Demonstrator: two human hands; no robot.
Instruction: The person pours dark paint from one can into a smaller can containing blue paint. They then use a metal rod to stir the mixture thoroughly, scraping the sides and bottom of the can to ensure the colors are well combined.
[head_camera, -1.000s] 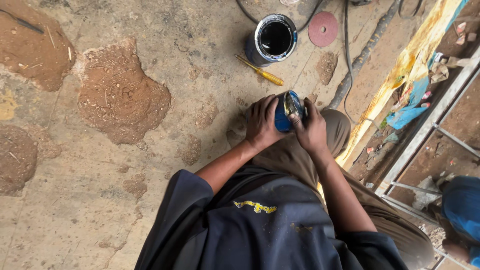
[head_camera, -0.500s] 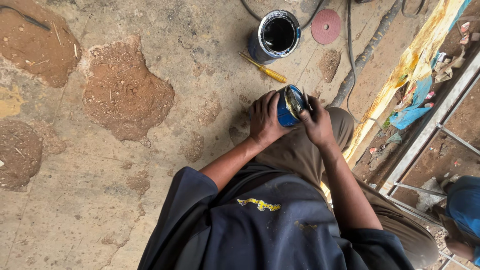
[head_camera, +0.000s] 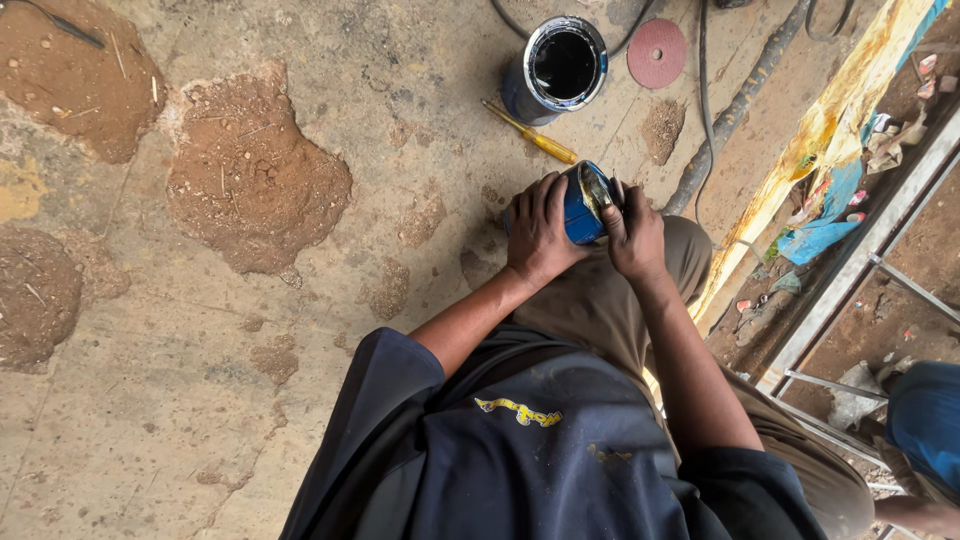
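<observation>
Hands, left (head_camera: 540, 232) and right (head_camera: 632, 232), both grip a small blue tin (head_camera: 583, 205); nearby open can (head_camera: 556, 70) looks dark inside.

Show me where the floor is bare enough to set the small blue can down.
Bare concrete lies left of the left hand, between it and the big dirt patch, and across the lower left floor. It is crowded ahead: the open tin, yellow screwdriver, red disc and cables. The right hand shares the small blue can.
</observation>
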